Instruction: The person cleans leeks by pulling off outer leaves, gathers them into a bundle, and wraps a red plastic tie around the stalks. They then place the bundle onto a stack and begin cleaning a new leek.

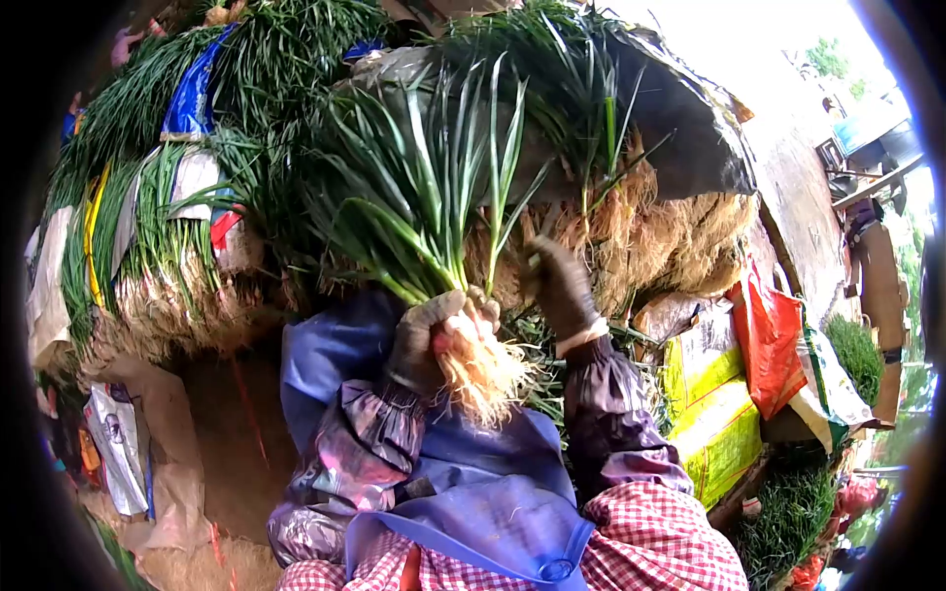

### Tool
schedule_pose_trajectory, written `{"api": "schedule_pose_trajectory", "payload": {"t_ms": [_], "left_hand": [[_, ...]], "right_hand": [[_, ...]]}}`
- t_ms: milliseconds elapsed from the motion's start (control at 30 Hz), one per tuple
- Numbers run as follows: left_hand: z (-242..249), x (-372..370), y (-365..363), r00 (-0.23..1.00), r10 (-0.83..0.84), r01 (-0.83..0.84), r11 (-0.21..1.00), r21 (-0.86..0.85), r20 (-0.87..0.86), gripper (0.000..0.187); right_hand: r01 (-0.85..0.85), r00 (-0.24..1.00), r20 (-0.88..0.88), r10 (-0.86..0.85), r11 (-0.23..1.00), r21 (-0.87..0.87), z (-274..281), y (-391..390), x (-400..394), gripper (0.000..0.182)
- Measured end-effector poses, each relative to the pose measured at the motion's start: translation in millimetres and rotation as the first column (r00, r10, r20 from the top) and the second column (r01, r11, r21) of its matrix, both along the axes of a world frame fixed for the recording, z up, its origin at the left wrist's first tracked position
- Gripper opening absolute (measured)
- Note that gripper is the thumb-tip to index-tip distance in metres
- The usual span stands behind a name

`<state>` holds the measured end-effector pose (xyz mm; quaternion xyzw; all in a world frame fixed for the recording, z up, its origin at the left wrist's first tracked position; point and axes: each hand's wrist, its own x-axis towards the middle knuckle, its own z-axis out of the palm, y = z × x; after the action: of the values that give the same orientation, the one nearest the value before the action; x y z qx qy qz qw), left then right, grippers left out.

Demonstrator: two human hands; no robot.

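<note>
My left hand, in a dark glove, is closed around the base of a bunch of green onions. The bunch has long strap-like leaves pointing up, pinkish bulb ends and pale stringy roots hanging down. To the right of the bunch, my right hand is raised, also gloved, its fingers apart near the outer stalks. Nothing shows in it. A blue apron covers my lap beneath the roots. Behind my hands lies a large heap of similar plants, their roots facing me under a grey sheet.
More rooted greens are piled at the left, with a blue strip over them. A brown cloth hangs below. On the right stand a red bag and a yellow sack, with cut greens on the ground.
</note>
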<state>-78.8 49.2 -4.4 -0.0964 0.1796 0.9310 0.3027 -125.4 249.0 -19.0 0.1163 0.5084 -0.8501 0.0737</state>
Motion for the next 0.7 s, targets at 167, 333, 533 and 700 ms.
{"api": "schedule_pose_trajectory", "payload": {"t_ms": [167, 333, 533, 700], "left_hand": [[-2.9, -1.3, 1.9, 0.999, 0.0, -0.001, 0.999, -0.041, -0.037, 0.03], [-7.9, -10.5, 2.0, 1.0, -0.002, 0.001, 0.998, -0.065, -0.025, 0.027], [5.2, 5.9, -4.4, 0.996, 0.042, -0.047, 0.997, -0.066, -0.079, 0.034], [0.3, -1.6, 1.1, 0.997, 0.04, -0.044, 0.997, -0.056, -0.062, 0.041]], "right_hand": [[-0.176, 0.984, -0.01, 0.176, 0.984, 0.037, 20.2, -34.6, -6.6, 0.02], [0.393, 0.868, -0.495, -0.053, 0.681, 0.617, -51.0, -42.6, -13.2, 0.009], [0.067, 0.924, 0.069, 0.375, -0.338, 0.939, -58.1, 24.0, 20.2, 0.019], [0.415, 0.895, -0.407, 0.18, -0.002, 0.91, 29.0, 29.7, 20.1, 0.021]]}}
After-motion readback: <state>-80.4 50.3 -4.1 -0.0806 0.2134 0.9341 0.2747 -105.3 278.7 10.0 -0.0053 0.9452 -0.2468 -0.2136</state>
